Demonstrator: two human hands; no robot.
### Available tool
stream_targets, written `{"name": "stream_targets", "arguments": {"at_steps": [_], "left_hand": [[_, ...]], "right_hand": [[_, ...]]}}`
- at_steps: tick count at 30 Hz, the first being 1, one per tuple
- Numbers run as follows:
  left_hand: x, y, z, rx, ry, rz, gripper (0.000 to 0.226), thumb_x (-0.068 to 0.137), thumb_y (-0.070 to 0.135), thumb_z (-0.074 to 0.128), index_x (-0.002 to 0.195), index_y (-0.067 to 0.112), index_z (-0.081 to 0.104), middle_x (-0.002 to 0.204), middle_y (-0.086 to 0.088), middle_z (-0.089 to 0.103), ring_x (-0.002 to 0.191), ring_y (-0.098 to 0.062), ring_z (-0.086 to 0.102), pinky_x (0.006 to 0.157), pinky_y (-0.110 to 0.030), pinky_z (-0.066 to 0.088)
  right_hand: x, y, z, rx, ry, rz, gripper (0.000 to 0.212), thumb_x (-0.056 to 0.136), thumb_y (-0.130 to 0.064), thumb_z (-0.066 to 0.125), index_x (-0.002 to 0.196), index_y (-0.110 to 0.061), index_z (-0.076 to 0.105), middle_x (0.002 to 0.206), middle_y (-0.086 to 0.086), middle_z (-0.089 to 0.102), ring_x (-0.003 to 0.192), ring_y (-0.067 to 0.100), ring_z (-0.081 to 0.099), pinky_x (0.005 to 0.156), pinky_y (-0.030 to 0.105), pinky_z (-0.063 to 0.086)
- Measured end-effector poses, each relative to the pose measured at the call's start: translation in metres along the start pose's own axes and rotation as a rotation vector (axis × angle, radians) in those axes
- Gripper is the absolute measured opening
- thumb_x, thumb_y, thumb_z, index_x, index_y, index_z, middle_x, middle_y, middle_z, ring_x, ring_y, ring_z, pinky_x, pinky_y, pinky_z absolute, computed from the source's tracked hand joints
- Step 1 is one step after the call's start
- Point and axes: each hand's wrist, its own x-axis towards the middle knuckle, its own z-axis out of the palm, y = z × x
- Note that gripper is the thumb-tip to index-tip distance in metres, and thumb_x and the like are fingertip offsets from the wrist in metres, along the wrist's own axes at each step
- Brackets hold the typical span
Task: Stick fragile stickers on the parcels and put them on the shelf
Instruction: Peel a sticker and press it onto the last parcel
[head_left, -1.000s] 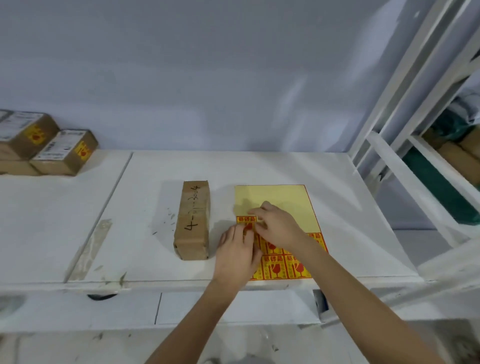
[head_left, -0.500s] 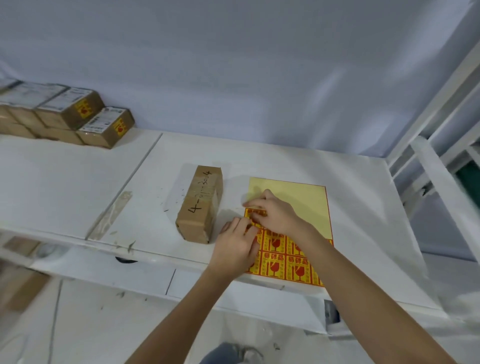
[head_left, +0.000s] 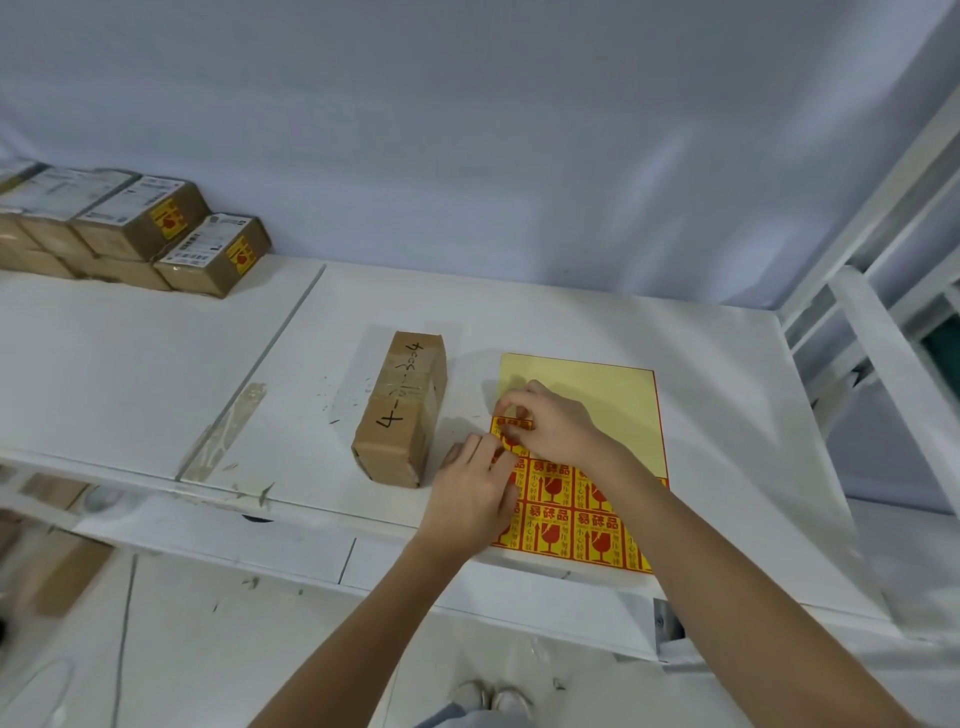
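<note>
**Peeling a fragile sticker beside the waiting parcel**

White tabletop (head_left: 519, 332) ran under a pale blue wall, with a white metal shelf frame (head_left: 878, 322) at the right. A long brown parcel (head_left: 402, 410), hand-marked in black, lay near the front edge, just left of the yellow sticker sheet (head_left: 587, 400). On that sheet the right hand (head_left: 556, 421) pinched the top edge of the fragile sticker (head_left: 511, 434) at the upper left of the printed rows, thumb and forefinger curled on it. The left hand (head_left: 475, 493) lay over the sheet's left edge, fingers straight and together, pressing it down. Far left, a stack of stickered boxes (head_left: 156, 234) stood against the wall.
</note>
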Motion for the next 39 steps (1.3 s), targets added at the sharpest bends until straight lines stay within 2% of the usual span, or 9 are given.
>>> {"name": "stream_targets", "arguments": {"at_steps": [6,9,16,21,34,39], "left_hand": [[-0.0004,-0.0001,0.0015,0.01,-0.002,0.006,0.02,0.083,0.022,0.046,0.084,0.011,0.062,0.085,-0.005,0.058,0.078,-0.02,0.055,0.065,-0.03,0.049],[-0.0008,-0.0007,0.0025,0.009,-0.008,0.001,0.019,0.083,0.023,0.046,0.085,0.012,0.062,0.085,-0.004,0.058,0.079,-0.019,0.055,0.065,-0.029,0.05],[0.0003,-0.0008,0.0017,0.014,-0.004,0.003,0.017,0.081,0.02,0.047,0.083,0.011,0.061,0.085,-0.005,0.057,0.078,-0.02,0.054,0.064,-0.03,0.05],[-0.0007,-0.0016,0.0033,0.006,0.008,0.018,0.016,0.082,0.02,0.048,0.085,0.01,0.061,0.086,-0.005,0.057,0.079,-0.021,0.054,0.065,-0.03,0.05],[-0.0008,-0.002,0.0049,-0.003,0.011,0.008,0.019,0.084,0.02,0.046,0.085,0.01,0.062,0.087,-0.006,0.058,0.079,-0.021,0.055,0.067,-0.031,0.05],[-0.001,-0.0016,0.0049,-0.001,0.023,0.012,0.02,0.083,0.02,0.046,0.085,0.009,0.063,0.087,-0.007,0.059,0.079,-0.022,0.055,0.067,-0.031,0.049]], "right_hand": [[-0.0014,-0.0006,0.0003,0.014,0.008,0.008,0.027,0.091,-0.029,0.057,0.117,-0.034,0.057,0.1,-0.011,0.043,0.095,0.01,0.052,0.075,0.028,0.04],[-0.0012,-0.0009,-0.0001,0.015,0.002,0.01,0.023,0.091,-0.029,0.058,0.114,-0.033,0.059,0.099,-0.01,0.044,0.1,0.014,0.053,0.077,0.028,0.04],[0.0005,-0.0026,-0.0009,-0.003,-0.016,0.022,0.017,0.091,-0.03,0.057,0.107,-0.033,0.058,0.101,-0.007,0.047,0.095,0.015,0.055,0.073,0.028,0.041],[-0.0012,-0.0037,0.0003,-0.01,0.003,0.025,0.027,0.092,-0.028,0.056,0.118,-0.033,0.054,0.104,-0.009,0.046,0.092,0.012,0.051,0.072,0.028,0.038],[0.0031,-0.0031,0.0004,-0.018,-0.033,0.032,0.016,0.09,-0.025,0.056,0.104,-0.034,0.058,0.1,-0.007,0.047,0.091,0.014,0.054,0.071,0.028,0.041],[0.0017,-0.0031,0.0025,-0.026,-0.015,0.029,0.026,0.091,-0.023,0.056,0.115,-0.035,0.056,0.103,-0.009,0.046,0.091,0.011,0.051,0.071,0.028,0.042]]}}
